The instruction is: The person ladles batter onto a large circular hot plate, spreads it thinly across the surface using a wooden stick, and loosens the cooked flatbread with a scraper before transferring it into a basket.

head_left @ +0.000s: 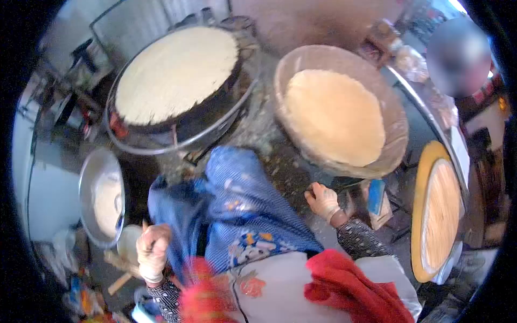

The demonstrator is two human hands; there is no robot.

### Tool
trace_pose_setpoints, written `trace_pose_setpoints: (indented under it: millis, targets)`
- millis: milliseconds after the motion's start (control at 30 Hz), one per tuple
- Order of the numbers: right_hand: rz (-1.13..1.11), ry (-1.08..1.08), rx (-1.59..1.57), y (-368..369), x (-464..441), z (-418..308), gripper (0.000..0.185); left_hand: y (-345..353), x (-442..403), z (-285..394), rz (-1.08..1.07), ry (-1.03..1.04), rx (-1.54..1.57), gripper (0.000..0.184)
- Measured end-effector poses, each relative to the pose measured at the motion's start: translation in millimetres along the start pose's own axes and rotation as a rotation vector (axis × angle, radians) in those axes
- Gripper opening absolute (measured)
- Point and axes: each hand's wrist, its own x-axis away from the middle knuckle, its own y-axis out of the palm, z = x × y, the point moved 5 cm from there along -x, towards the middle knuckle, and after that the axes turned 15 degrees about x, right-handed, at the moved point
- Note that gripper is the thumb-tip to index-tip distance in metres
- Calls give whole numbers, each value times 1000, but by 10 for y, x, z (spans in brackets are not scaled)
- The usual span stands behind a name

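Observation:
My left hand (153,250), in a pale glove-like covering, is closed in front of my left knee. A thin tip shows above its fingers, but what they hold is hard to make out. Beside it are a small pale container (129,242) and a wooden piece (119,262). My right hand (323,200), covered the same way, is curled closed below a large basin (396,134) of pale yellow dough or batter (334,116). Whether anything is inside its fingers is hidden. Ahead on the left, a round griddle (237,86) bears a pale, thin sheet (177,72) across its top.
At left stands a metal bowl (84,185) with pale batter (107,204). A blue sponge-like block (376,196) lies right of my right hand. Farther right are a round yellow-rimmed board (420,237) and a curved table edge (414,97). Another person (460,59) is at upper right.

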Motion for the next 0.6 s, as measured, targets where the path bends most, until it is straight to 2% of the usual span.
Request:
trace_pose_setpoints:
  millis: [33, 67, 100, 133, 167, 200, 233, 267, 333, 367, 433, 500, 567, 600]
  targets:
    - [122, 9, 227, 51, 46, 288, 35, 111, -101, -81, -94, -21, -148, 18]
    - [224, 152, 322, 26, 122, 615, 36, 82, -174, -138, 51, 160, -544, 23]
    - [333, 296, 414, 14, 285, 950, 38, -32, -203, -283, 96, 144, -612, 28]
    - [317, 429, 443, 44, 398, 1332, 54, -266, -256, -613, 134, 52, -707, 34]
    - [229, 631, 419, -135, 554, 1763, 78, -494, -310, -950, 162, -44, -806, 40]
    - [128, 812, 425, -181, 620, 2069, 93, -729, -352, -1273, 181, -144, -903, 47]
    - [7, 973, 410, -125, 688, 2296, 108, -877, -316, -1473, 171, -134, -749, 51]
    - [-78, 1063, 292, -159, 816, 2410, 117, -1096, -262, -1980, 114, -228, -539, 53]
    - [-246, 1169, 120, -132, 927, 2449, 127, -928, -269, -2026, -1, -415, -620, 54]
    - [-230, 1149, 347, 146, 939, 2603, 120, -784, -293, -1972, -61, -469, -674, 54]
    - [-78, 1110, 458, 394, 981, 2766, 108, -530, -344, -1857, -150, -514, -724, 54]
    - [-147, 1116, 488, 446, 1116, 2831, 76, -374, -353, -1746, -222, -540, -757, 54]
    - [-222, 1073, 524, 394, 958, 2731, 48, -330, -257, -1682, -275, -576, -774, 54]
    - [-137, 1080, 525, -292, 879, 2139, 34, -362, -166, -1649, -298, -603, -788, 54]
